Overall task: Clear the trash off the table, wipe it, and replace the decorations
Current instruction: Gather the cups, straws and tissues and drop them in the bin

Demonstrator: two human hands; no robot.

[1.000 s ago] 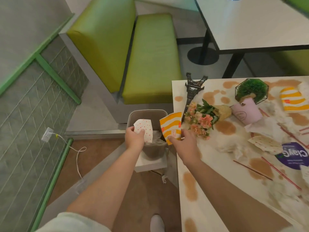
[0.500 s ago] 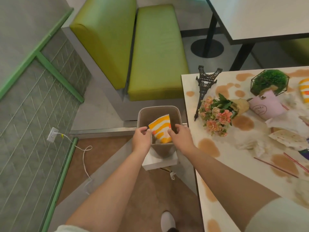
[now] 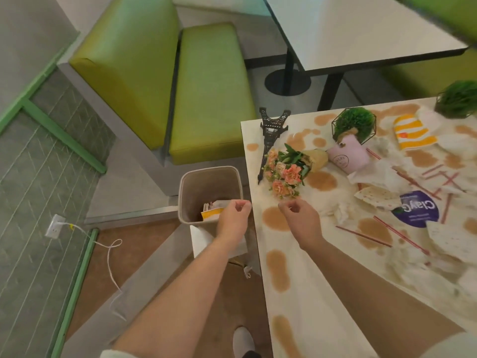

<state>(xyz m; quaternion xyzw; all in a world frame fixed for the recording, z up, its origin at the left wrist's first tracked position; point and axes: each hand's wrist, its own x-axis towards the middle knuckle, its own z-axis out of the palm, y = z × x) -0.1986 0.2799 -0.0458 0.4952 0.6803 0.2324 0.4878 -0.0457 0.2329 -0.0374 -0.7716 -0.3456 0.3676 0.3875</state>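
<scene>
Trash [image 3: 373, 196] in plenty: lay strewn over the right part of the stained table [image 3: 309, 293], with crumpled napkins [image 3: 340, 213], thin red sticks [image 3: 361, 235], a round purple label [image 3: 415, 210] and, farther off, an orange-and-white striped wrapper [image 3: 413, 135]. More of it down in the bin [image 3: 206, 187], which stood on the floor just left of the table's left edge, with another striped piece [image 3: 212, 215] showing inside near the left hand. Left hand [image 3: 233, 219]: hovered over the bin's near right rim, fingers loosely curled, grasping nothing. Right hand [image 3: 299, 218]: hung above the table just inside its left edge, beside a round brown stain [image 3: 276, 219], likewise loosely curled and released. Decorations clustered toward the far left corner: a black tower model [image 3: 271, 135] leaned at the edge, touched by a tipped bouquet of peach flowers [image 3: 289, 171]; right of that, a pink pot [image 3: 351, 153] on its side with a green ball plant [image 3: 355, 122] in a wire frame. Another green plant [image 3: 459, 99] at the far right. Beyond, a green bench [image 3: 206, 86] and a second table [image 3: 361, 29]. On the left, a wall socket [image 3: 54, 226] with a white cable; at the near edge, a white shoe [image 3: 242, 339].
</scene>
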